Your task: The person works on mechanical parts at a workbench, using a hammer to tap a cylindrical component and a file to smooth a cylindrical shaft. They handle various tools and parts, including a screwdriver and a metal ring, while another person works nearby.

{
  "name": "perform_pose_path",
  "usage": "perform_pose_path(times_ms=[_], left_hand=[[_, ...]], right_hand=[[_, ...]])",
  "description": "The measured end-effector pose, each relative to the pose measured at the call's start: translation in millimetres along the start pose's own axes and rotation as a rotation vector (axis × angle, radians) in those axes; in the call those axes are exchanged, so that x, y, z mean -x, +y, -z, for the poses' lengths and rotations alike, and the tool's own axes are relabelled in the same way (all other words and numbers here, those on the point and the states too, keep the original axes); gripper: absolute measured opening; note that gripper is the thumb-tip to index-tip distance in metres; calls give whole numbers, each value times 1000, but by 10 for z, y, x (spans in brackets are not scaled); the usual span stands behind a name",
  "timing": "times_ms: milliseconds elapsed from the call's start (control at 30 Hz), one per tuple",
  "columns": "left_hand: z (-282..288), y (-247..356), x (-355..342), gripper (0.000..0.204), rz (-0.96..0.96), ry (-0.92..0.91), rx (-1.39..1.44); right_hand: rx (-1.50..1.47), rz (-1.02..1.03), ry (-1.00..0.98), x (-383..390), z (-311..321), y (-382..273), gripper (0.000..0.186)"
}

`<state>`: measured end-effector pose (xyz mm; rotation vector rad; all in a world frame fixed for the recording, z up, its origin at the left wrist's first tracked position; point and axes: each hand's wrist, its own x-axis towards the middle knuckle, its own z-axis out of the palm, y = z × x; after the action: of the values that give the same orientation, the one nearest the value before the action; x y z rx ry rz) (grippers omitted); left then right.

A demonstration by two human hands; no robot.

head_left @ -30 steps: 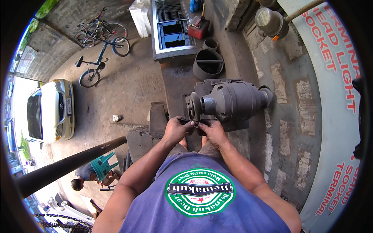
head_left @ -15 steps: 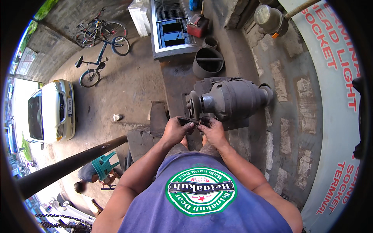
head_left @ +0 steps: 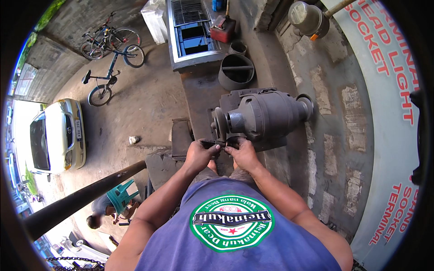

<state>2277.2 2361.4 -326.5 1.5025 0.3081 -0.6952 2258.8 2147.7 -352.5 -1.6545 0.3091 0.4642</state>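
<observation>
A grey, dust-covered bench grinder [head_left: 262, 115] is mounted on a dark plate in front of me, its wheel [head_left: 220, 121] on the left end of the shaft. My left hand [head_left: 202, 153] and my right hand [head_left: 240, 154] meet just below that wheel, fingers pinched on a small dark piece [head_left: 224, 144] touching or very near the wheel's lower edge. Fingers hide most of the piece, so its shape is unclear. A dark metal piece [head_left: 181, 131] lies left of the grinder's base.
Beyond are metal buckets [head_left: 236, 72], a red jug [head_left: 221, 30] and a framed basin [head_left: 175, 58]. Left are bicycles [head_left: 108, 77], a car [head_left: 61, 135], a thick pipe [head_left: 86, 196] and a person [head_left: 101, 212] by a teal chair [head_left: 121, 198]. A banner [head_left: 393, 149] lines the right side.
The whole view has shifted slightly, with the grinder a little further left in the picture. My hands stay pinched on the piece at the wheel. The other person has shifted a little.
</observation>
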Motion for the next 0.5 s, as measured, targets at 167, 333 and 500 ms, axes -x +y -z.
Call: perform_pose_path(times_ms=[167, 333, 500], left_hand=[[-62, 97, 98, 25, -44, 93, -158], [-24, 166, 85, 25, 69, 64, -153], [-208, 44, 297, 24, -245, 129, -74]], right_hand=[[100, 1, 35, 48, -15, -67, 28], [48, -5, -38, 54, 22, -146, 28], [-388, -37, -153, 135, 170, -132, 34]])
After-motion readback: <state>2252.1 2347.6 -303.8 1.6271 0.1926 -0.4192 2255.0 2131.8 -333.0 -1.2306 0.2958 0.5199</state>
